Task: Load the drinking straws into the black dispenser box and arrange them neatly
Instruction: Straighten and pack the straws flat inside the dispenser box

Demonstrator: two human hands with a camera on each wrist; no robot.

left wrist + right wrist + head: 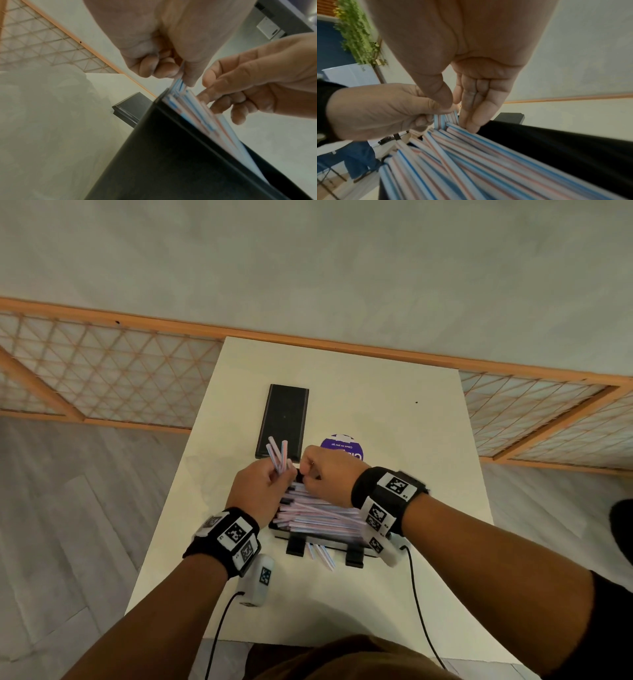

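While left hand (261,487) grips straws (278,454); dispenser box (171,155) lies beneath.

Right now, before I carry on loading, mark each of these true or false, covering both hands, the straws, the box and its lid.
1. The left hand holds a few straws in its grip. True.
2. The black dispenser box holds no straws. False: it is piled with striped straws.
3. A flat black lid lies on the table beyond the box. True.
4. The right hand rests idle on the table. False: its fingers reach the straw ends at the box.
5. Some straws lie at the box's front. True.
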